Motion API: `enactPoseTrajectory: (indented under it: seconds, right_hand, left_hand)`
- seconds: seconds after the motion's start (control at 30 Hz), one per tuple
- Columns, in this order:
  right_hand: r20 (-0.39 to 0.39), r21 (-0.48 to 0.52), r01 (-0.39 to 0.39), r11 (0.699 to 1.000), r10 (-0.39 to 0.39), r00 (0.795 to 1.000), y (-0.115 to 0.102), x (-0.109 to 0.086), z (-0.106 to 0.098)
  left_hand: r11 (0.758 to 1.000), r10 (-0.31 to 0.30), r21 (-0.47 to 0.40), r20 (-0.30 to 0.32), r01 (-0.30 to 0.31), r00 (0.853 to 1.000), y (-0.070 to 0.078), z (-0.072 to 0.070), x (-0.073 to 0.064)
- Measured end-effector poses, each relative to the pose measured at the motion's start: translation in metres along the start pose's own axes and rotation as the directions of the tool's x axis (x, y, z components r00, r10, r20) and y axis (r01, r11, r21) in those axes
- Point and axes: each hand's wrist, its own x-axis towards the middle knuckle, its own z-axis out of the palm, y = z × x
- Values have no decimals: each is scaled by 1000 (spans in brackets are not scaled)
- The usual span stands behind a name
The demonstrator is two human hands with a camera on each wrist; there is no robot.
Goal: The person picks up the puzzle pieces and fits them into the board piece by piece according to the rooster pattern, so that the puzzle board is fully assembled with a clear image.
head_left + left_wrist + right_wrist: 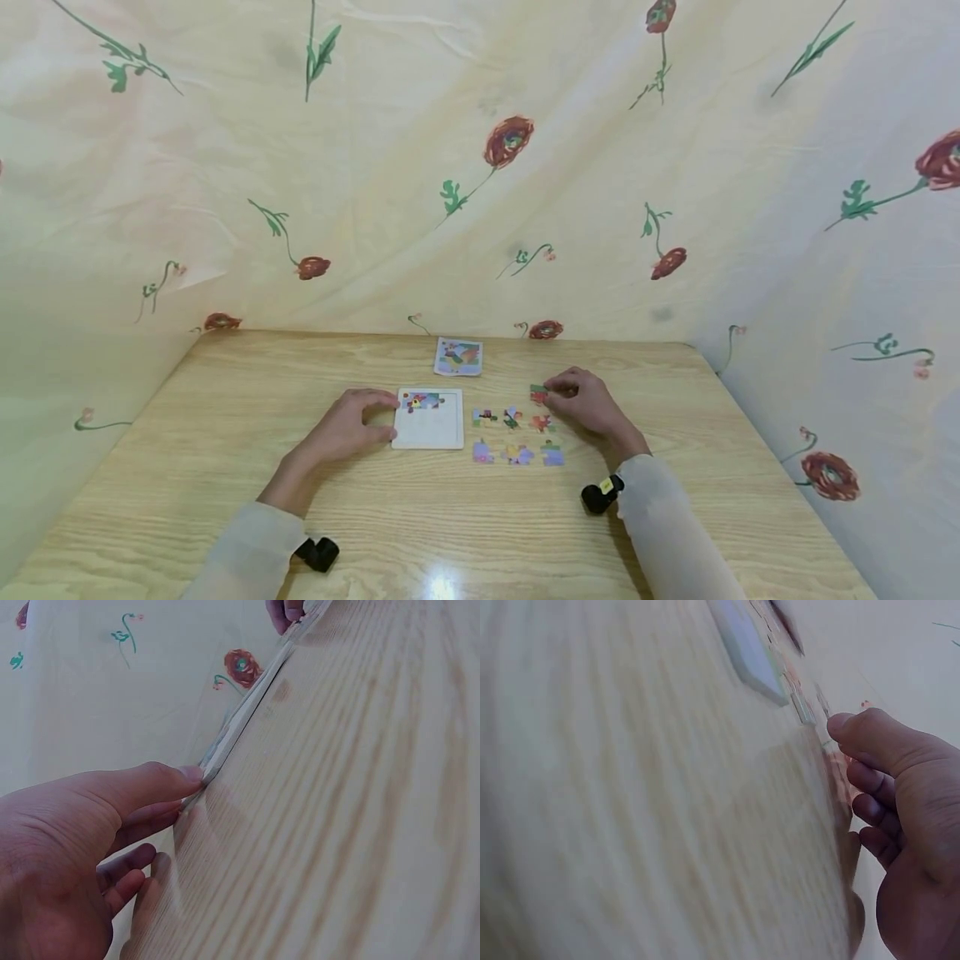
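Observation:
A white puzzle tray (427,432) lies on the wooden table, with a few joined colourful pieces (423,401) along its upper left. My left hand (347,427) holds the tray's left edge; the left wrist view shows the thumb (169,780) on the tray's rim (244,712). To the right of the loose pieces, my right hand (588,404) pinches a red and green puzzle piece (537,393) by its right side, at the table's surface. Between tray and right hand, several loose pieces (517,454) lie in two rows. The right wrist view mostly hides the pinched piece.
A square picture card (458,357) with a colourful print lies behind the tray. The wood-grained table (465,525) runs back to a flowered cloth (390,208) hanging behind and at both sides. Black wrist cameras (600,497) sit at both sleeves.

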Motion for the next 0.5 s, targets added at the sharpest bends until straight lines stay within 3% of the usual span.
enactPoseTrajectory:
  seconds: [0.13, 0.5]
  right_hand:
    - [1, 22, -12, 1000, 12, 1000, -6, -1, 3]
    - [-9, 12, 82, 997, -82, 997, -22, 8, 14]
  left_hand:
    - [1000, -9, -1, 0, 9, 1000, 0, 0, -1]
    - [1000, -6, -3, -3, 6, 1000, 3, 0, -2]
